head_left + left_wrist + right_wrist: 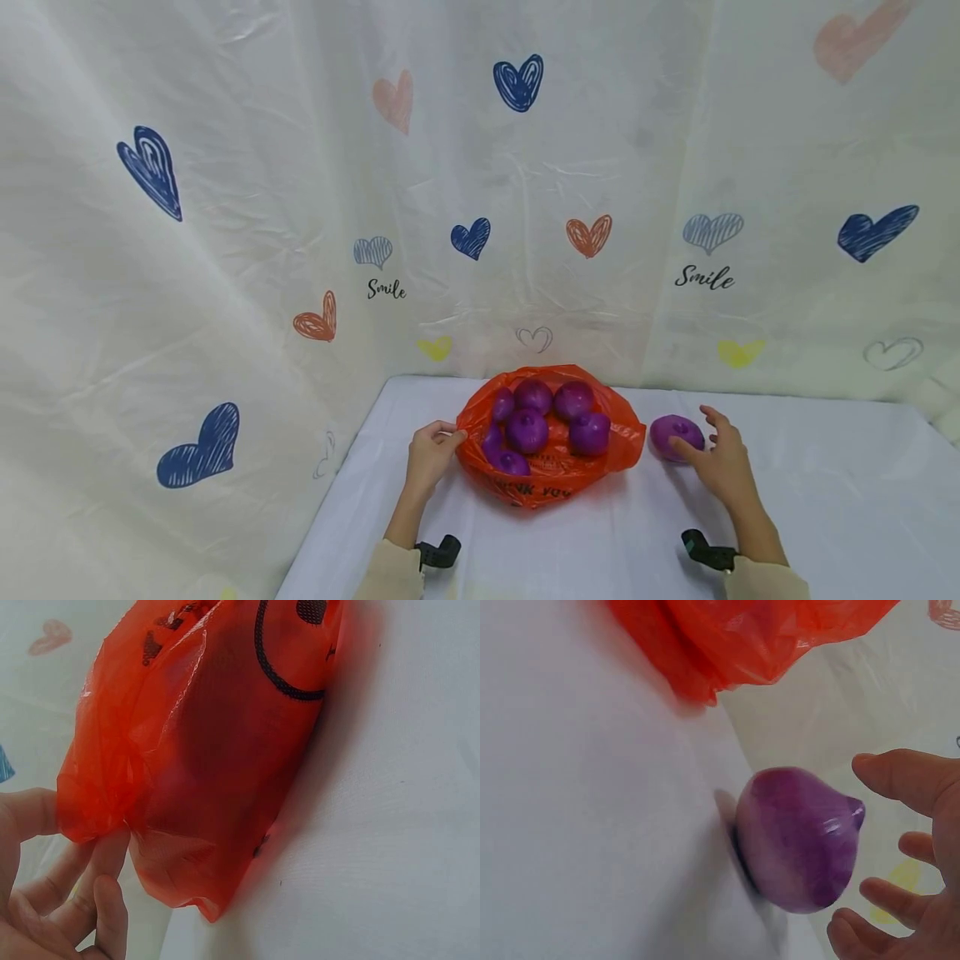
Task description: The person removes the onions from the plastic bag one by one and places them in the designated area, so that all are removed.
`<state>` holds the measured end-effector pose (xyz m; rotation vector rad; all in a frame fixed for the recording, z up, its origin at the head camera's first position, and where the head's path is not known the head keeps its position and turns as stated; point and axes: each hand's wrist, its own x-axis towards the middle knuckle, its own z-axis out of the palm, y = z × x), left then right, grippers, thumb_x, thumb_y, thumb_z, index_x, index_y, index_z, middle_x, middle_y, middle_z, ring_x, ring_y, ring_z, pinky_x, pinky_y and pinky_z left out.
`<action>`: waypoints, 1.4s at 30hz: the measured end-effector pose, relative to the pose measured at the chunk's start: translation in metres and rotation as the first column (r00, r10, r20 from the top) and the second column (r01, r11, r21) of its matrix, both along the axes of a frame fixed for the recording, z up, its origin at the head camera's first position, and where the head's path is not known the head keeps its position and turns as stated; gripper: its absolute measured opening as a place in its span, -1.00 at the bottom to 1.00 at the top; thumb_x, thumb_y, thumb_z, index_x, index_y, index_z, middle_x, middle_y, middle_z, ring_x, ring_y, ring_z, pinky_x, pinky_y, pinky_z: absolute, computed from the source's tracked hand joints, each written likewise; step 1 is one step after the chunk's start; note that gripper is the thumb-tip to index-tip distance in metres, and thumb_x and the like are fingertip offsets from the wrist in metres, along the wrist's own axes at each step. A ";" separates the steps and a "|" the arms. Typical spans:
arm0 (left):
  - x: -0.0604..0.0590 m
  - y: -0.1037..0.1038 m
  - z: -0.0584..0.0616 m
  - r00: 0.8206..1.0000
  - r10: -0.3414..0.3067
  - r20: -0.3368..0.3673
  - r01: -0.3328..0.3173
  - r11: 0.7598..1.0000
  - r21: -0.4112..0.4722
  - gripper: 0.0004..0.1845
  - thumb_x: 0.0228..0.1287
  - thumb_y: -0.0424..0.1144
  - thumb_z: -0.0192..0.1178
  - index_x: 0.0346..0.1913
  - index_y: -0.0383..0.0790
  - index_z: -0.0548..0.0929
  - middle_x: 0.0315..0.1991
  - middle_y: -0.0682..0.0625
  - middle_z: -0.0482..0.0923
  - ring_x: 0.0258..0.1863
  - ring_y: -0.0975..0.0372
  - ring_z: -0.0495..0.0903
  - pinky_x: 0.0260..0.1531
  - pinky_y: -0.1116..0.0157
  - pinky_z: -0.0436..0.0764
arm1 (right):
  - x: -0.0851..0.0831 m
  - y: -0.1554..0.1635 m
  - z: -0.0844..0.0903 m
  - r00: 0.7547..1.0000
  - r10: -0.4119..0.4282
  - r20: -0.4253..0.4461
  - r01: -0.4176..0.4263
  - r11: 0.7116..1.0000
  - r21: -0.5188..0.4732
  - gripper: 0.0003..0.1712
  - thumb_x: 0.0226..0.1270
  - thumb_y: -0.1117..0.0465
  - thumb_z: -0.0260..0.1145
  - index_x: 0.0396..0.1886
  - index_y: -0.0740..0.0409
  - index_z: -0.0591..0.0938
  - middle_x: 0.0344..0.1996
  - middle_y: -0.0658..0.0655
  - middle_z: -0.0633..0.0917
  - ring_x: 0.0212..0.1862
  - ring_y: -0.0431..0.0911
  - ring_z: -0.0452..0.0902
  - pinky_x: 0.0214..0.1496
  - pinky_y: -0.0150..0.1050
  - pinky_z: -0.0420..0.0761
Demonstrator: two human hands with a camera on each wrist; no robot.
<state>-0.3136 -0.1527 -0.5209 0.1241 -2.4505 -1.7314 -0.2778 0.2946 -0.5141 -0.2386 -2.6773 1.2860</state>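
Observation:
A red plastic bag (624,446) lies with its mouth spread wide, and several purple onions (527,431) sit inside it. At the bag's left edge, my left hand (431,457) pinches the thin plastic between thumb and fingers, as the left wrist view shows up close. One more purple onion (666,435) rests on the table to the right of the bag. Over and beside that onion is my right hand (722,468), its thumb and fingers spread. In the right wrist view a gap shows between the fingertips and the onion (799,844).
A white cloth (600,542) covers the table. Behind and to the left hangs a pale curtain (540,183) printed with hearts. Each wrist carries a black camera mount, the left one (441,552) near the table's front and the right one (705,550) likewise.

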 end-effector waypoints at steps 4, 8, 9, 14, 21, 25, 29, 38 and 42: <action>0.000 0.000 0.001 1.000 -0.005 0.005 0.005 1.000 -0.001 -0.79 0.30 -0.13 0.35 -0.18 -0.22 0.73 -0.48 -0.03 0.69 -0.52 0.23 0.46 -0.53 0.34 0.38 | 0.002 -0.004 0.010 0.999 -0.024 -0.044 0.024 1.000 0.002 0.03 0.45 -0.06 0.31 0.62 0.32 -0.02 0.47 0.60 0.15 0.37 0.52 0.17 0.28 0.45 0.38; 0.000 0.000 0.001 1.000 -0.005 0.003 0.005 1.000 -0.002 -0.79 0.30 -0.13 0.35 -0.18 -0.22 0.73 -0.48 -0.04 0.69 -0.52 0.23 0.46 -0.54 0.34 0.39 | 0.005 -0.011 0.024 0.992 -0.024 -0.120 0.021 0.999 -0.026 -0.03 0.48 -0.03 0.29 0.62 0.27 0.02 0.48 0.54 0.19 0.38 0.49 0.19 0.30 0.45 0.36; 0.000 0.000 0.001 1.000 -0.005 0.003 0.005 1.000 -0.003 -0.79 0.30 -0.13 0.35 -0.18 -0.22 0.73 -0.48 -0.04 0.69 -0.52 0.23 0.46 -0.53 0.34 0.39 | 0.006 -0.013 0.028 0.989 -0.022 -0.144 0.017 0.999 -0.037 -0.05 0.48 -0.02 0.29 0.62 0.26 0.03 0.48 0.52 0.21 0.39 0.48 0.20 0.31 0.45 0.35; -0.001 -0.001 0.000 1.000 -0.006 0.001 0.006 1.000 -0.008 -0.80 0.30 -0.13 0.35 -0.17 -0.21 0.73 -0.47 -0.04 0.70 -0.52 0.22 0.47 -0.53 0.34 0.40 | 0.015 -0.030 0.049 0.974 -0.023 -0.225 0.008 0.998 -0.070 -0.12 0.50 -0.03 0.26 0.62 0.17 0.10 0.50 0.42 0.28 0.42 0.39 0.25 0.34 0.41 0.34; -0.002 -0.001 -0.001 1.000 -0.009 0.000 0.009 1.000 -0.010 -0.79 0.30 -0.12 0.35 -0.17 -0.20 0.74 -0.48 -0.04 0.69 -0.54 0.24 0.45 -0.54 0.35 0.38 | 0.027 -0.057 0.072 0.958 -0.023 -0.287 -0.004 0.996 -0.094 -0.18 0.48 -0.01 0.28 0.59 0.08 0.18 0.48 0.34 0.35 0.41 0.36 0.30 0.31 0.43 0.38; -0.001 -0.001 0.000 1.000 -0.008 0.000 0.008 1.000 -0.007 -0.79 0.29 -0.13 0.35 -0.17 -0.21 0.74 -0.48 -0.03 0.69 -0.54 0.24 0.44 -0.54 0.35 0.38 | 0.032 -0.071 0.079 0.945 -0.011 -0.328 -0.021 0.995 -0.093 -0.22 0.46 0.03 0.31 0.56 0.07 0.23 0.45 0.33 0.39 0.39 0.34 0.34 0.28 0.43 0.42; -0.001 -0.001 0.000 1.000 -0.007 0.001 0.007 1.000 -0.007 -0.79 0.29 -0.13 0.35 -0.17 -0.21 0.74 -0.48 -0.03 0.69 -0.54 0.24 0.44 -0.54 0.35 0.37 | 0.035 -0.084 0.082 0.923 0.020 -0.384 -0.047 0.997 -0.060 -0.24 0.42 0.09 0.35 0.53 0.07 0.29 0.41 0.29 0.45 0.36 0.27 0.41 0.30 0.21 0.54; -0.001 0.000 -0.001 1.000 -0.004 0.008 0.004 1.000 -0.002 -0.79 0.30 -0.13 0.35 -0.16 -0.21 0.73 -0.47 -0.02 0.70 -0.53 0.24 0.47 -0.53 0.35 0.40 | 0.034 -0.116 0.076 0.865 0.137 -0.483 -0.161 0.987 -0.007 -0.30 0.35 0.19 0.43 0.43 0.12 0.39 0.27 0.20 0.54 0.21 0.14 0.55 0.20 -0.41 0.54; -0.001 0.000 0.000 1.000 -0.001 0.008 0.001 1.000 -0.002 -0.79 0.30 -0.13 0.35 -0.16 -0.21 0.74 -0.47 -0.03 0.70 -0.53 0.23 0.47 -0.53 0.35 0.40 | 0.034 -0.135 0.072 0.856 0.197 -0.478 -0.220 0.976 0.010 -0.31 0.32 0.19 0.46 0.41 0.06 0.42 0.23 0.14 0.57 0.22 0.09 0.56 0.25 -0.10 0.59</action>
